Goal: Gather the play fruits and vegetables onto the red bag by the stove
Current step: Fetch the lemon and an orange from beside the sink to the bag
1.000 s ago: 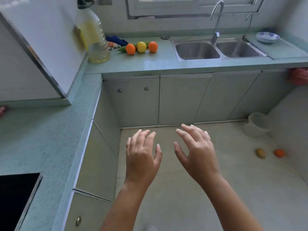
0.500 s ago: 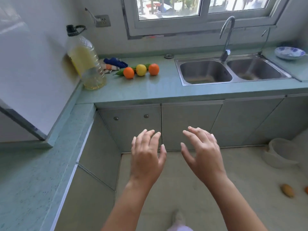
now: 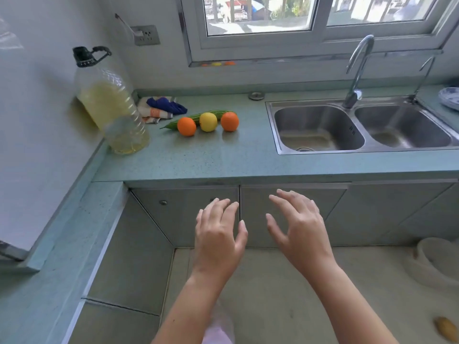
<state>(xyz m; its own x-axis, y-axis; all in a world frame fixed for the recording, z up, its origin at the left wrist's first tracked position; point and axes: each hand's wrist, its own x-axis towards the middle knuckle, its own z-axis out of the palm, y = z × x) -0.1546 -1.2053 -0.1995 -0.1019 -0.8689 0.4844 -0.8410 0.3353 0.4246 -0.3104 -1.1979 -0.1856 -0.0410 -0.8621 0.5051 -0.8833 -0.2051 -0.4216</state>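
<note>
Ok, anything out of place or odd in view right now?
Yes: a brownish play vegetable lies on the floor at the lower right, away from the fruit on the counter. The oil bottle looks tilted, probably lens distortion. Both hands are empty.

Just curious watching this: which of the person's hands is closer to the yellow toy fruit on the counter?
Left. The left hand is open in front of the cabinet doors almost straight below the yellow fruit; the right hand, also open, is farther to the right.
</note>
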